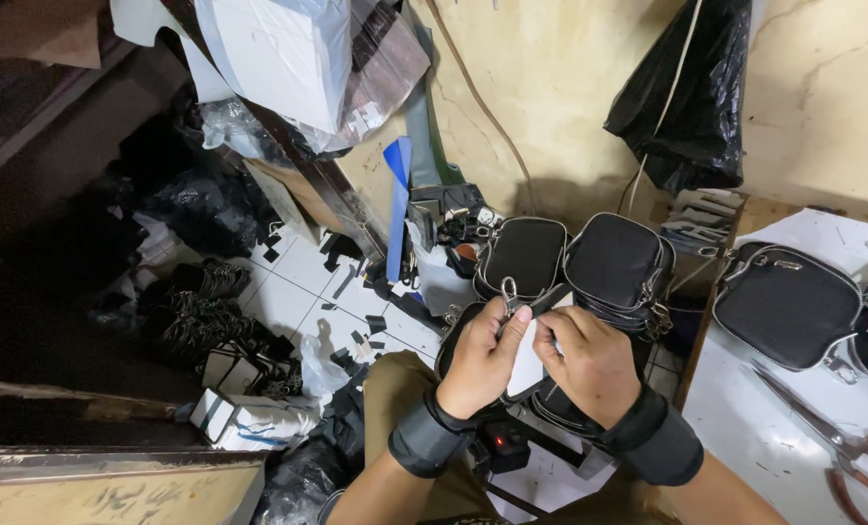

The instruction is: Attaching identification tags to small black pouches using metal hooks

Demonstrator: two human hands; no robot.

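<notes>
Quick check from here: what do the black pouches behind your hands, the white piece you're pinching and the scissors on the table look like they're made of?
Black pouches: likely woven synthetic fabric, matte, with shiny metal zips and clips.
White piece, held between left hand and right hand: thin, flat and matte, probably card or paper; hard to tell.
Scissors: bare grey metal blades, reddish handles, possibly plastic-coated.

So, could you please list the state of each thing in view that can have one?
Left hand: closed on a white card, metal clasp by the thumb.
Right hand: pinching the white card.
Black bag under the hands: mostly hidden.
Two black bags behind: upright, zipped shut.
Black bag on the white table: lying flat, zipped shut.
Scissors: lying on the table, blades closed.
Black plastic sack: hanging on the wall.
</notes>
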